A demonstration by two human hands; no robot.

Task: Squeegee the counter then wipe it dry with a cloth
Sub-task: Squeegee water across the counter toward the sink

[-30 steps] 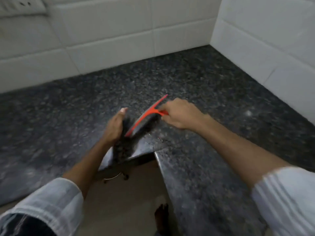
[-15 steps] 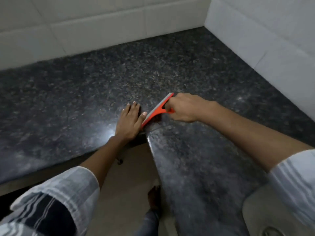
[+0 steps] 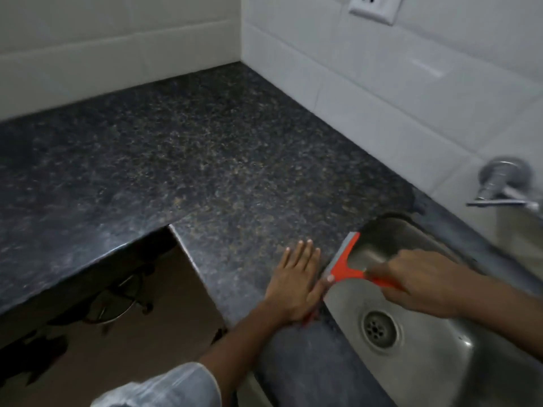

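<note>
The dark speckled granite counter [image 3: 205,160] runs in an L shape around a corner. My right hand [image 3: 417,280] grips the handle of a red squeegee [image 3: 342,259], whose blade lies along the counter's edge at the rim of the steel sink [image 3: 435,356]. My left hand [image 3: 296,277] rests flat on the counter just left of the blade, fingers spread, its thumb touching the blade's near end. A bit of red shows under the left wrist. No cloth is in view.
White tiled walls [image 3: 382,92] meet at the far corner. A wall socket [image 3: 373,7] sits high on the right wall and a chrome tap [image 3: 499,183] sticks out above the sink. The sink drain [image 3: 379,327] is below my right forearm. Floor shows inside the counter's corner.
Both hands and the squeegee have moved right along the counter, from the inner corner to the sink's rim. The view has swung right, bringing the sink, tap and socket into sight.
</note>
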